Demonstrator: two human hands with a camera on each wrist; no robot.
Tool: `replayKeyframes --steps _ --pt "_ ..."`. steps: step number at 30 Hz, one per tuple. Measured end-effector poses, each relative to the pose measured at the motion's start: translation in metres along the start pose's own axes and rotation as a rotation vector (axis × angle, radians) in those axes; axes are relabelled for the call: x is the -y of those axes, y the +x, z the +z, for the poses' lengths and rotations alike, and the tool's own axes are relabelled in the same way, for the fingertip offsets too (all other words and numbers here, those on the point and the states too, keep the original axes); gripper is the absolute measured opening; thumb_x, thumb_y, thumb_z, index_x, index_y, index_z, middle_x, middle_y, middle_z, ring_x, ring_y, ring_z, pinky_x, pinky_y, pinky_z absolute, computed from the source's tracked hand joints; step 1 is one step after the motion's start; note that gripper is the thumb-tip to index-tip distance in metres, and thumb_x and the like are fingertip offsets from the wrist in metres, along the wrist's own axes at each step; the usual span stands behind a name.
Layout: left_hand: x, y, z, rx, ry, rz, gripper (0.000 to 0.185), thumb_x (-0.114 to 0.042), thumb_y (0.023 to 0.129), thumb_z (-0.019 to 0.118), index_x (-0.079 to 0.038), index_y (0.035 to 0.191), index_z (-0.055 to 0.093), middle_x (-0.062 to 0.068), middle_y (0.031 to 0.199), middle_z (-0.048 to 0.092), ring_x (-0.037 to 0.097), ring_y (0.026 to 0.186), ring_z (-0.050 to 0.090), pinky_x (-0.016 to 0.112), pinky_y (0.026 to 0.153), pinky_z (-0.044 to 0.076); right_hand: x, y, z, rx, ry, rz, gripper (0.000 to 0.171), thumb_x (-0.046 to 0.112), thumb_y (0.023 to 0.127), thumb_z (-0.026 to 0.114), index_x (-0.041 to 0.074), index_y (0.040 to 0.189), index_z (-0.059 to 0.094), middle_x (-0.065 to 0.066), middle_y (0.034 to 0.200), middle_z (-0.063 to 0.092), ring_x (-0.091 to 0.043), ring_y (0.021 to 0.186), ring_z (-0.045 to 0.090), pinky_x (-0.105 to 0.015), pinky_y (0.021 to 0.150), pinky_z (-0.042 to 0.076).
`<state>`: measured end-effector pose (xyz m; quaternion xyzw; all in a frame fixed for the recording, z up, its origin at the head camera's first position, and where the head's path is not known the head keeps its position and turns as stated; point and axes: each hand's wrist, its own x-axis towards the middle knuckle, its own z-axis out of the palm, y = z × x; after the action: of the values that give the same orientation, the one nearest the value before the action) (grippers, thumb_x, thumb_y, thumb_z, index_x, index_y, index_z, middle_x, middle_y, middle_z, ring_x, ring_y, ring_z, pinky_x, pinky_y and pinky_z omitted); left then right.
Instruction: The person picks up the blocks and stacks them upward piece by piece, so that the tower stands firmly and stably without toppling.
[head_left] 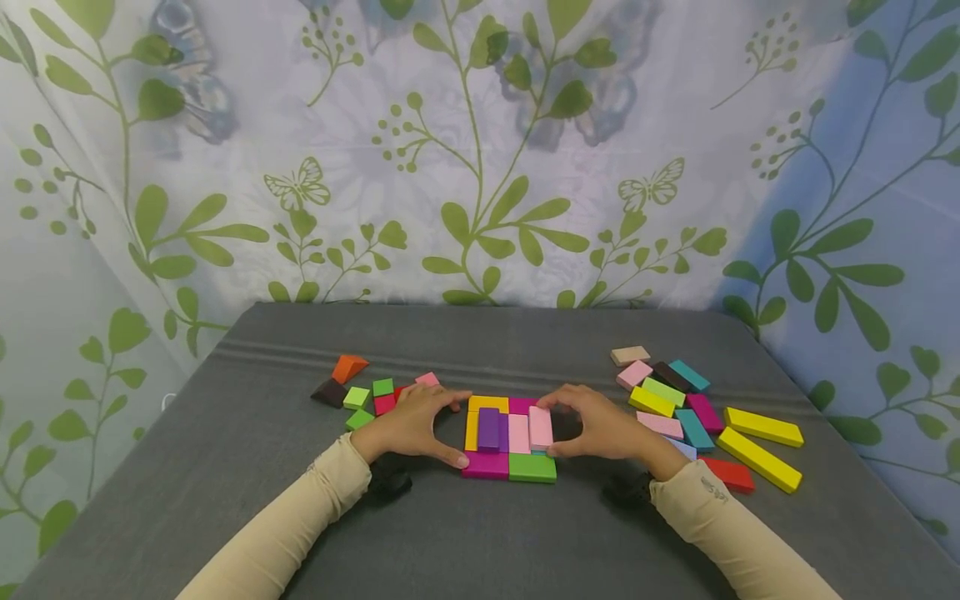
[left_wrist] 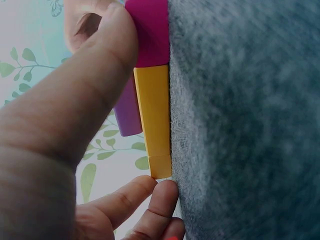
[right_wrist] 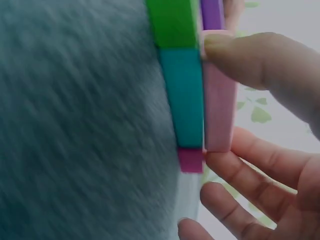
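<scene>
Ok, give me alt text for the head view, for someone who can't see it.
Two hands, left hand and right hand, press a cluster of coloured blocks together from both sides on a grey table; loose blocks lie to either side.

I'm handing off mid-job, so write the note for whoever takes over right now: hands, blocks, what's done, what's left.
Left hand: fingers curled against the left side of the block cluster, thumb at the magenta block.
Right hand: fingers on the cluster's right side, at the pink block.
Done: a compact cluster of yellow, purple, pink, magenta and green blocks sits mid-table.
Left: loose blocks remain on both sides, a small group with the orange wedge on the left, a bigger spread with two long yellow blocks on the right.
</scene>
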<state>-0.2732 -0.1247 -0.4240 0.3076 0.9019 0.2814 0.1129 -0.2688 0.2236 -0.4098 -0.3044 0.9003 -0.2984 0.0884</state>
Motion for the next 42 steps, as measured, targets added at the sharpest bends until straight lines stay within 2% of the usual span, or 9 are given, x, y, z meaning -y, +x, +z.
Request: replayKeyframes --steps 7,15,19,22,28,30,32,37,42 --pt "0.001 0.000 -0.001 -0.007 0.004 0.000 0.101 -0.046 0.080 0.094 -0.004 0.160 0.048 0.012 0.135 0.063 0.038 0.136 0.046 0.069 0.119 0.020 0.002 0.002 0.006 0.018 0.060 -0.033 0.062 0.030 0.087 0.091 0.006 0.138 0.067 -0.012 0.133 0.062 -0.035 0.122 0.056 -0.061 0.103 0.055" --pt "0.003 0.000 0.000 -0.014 0.009 0.005 0.102 -0.046 0.080 0.094 -0.003 0.160 0.048 0.012 0.135 0.064 0.038 0.135 0.046 0.069 0.119 0.021 0.001 0.003 0.007 0.026 0.064 -0.033 0.064 0.032 0.087 0.091 0.007 0.141 0.065 -0.014 0.137 0.060 -0.037 0.125 0.054 -0.062 0.105 0.054" --pt "0.003 0.000 0.001 -0.017 0.010 0.005 0.101 -0.046 0.080 0.094 -0.004 0.160 0.049 0.012 0.135 0.064 0.038 0.135 0.047 0.068 0.118 0.022 0.001 0.000 0.004 0.028 0.083 -0.032 0.070 0.033 0.088 0.091 0.007 0.146 0.061 -0.014 0.140 0.060 -0.037 0.126 0.054 -0.063 0.104 0.053" --pt "0.003 0.000 0.002 -0.020 0.011 0.009 0.101 -0.046 0.079 0.094 -0.004 0.160 0.049 0.012 0.134 0.064 0.038 0.134 0.047 0.068 0.118 0.023 -0.001 -0.007 -0.004 0.019 0.098 -0.017 0.069 0.032 0.091 0.089 0.008 0.147 0.059 -0.014 0.141 0.060 -0.038 0.128 0.056 -0.064 0.105 0.052" --pt "0.000 0.000 0.002 -0.016 0.007 0.011 0.102 -0.047 0.079 0.093 -0.003 0.159 0.050 0.011 0.133 0.064 0.038 0.134 0.048 0.067 0.119 0.023 -0.010 -0.033 -0.029 -0.052 0.052 -0.048 0.047 0.023 0.098 0.083 0.002 0.137 0.068 -0.014 0.134 0.067 -0.040 0.121 0.064 -0.061 0.101 0.056" --pt "-0.001 -0.001 0.002 -0.015 0.010 0.009 0.102 -0.047 0.079 0.093 -0.002 0.159 0.050 0.011 0.133 0.064 0.038 0.133 0.048 0.067 0.119 0.023 -0.015 -0.044 -0.038 -0.081 0.033 -0.067 0.041 0.019 0.098 0.082 0.001 0.133 0.070 -0.014 0.129 0.070 -0.037 0.115 0.067 -0.055 0.096 0.059" --pt "-0.002 -0.001 0.001 -0.014 0.009 0.009 0.102 -0.047 0.079 0.094 0.000 0.159 0.050 0.012 0.133 0.065 0.037 0.133 0.049 0.067 0.120 0.023 -0.020 -0.058 -0.049 -0.119 0.021 -0.065 0.036 0.015 0.098 0.082 0.001 0.130 0.071 -0.012 0.123 0.072 -0.027 0.108 0.069 -0.046 0.091 0.060" --pt "-0.006 0.000 0.000 -0.021 -0.013 0.001 0.101 -0.047 0.080 0.093 0.003 0.157 0.051 0.014 0.136 0.067 0.038 0.133 0.052 0.068 0.117 0.024 -0.043 -0.096 -0.073 -0.190 -0.044 0.012 0.031 0.009 0.098 0.080 0.001 0.127 0.073 -0.005 0.112 0.074 -0.003 0.095 0.064 -0.030 0.081 0.058" --pt "-0.012 0.000 -0.001 -0.047 -0.033 -0.008 0.097 -0.046 0.080 0.092 0.000 0.156 0.054 0.016 0.144 0.065 0.039 0.137 0.051 0.070 0.117 0.022 -0.072 -0.132 -0.093 -0.167 -0.092 0.153 0.034 0.011 0.098 0.079 -0.004 0.128 0.072 -0.008 0.113 0.075 0.004 0.090 0.061 -0.024 0.077 0.058"
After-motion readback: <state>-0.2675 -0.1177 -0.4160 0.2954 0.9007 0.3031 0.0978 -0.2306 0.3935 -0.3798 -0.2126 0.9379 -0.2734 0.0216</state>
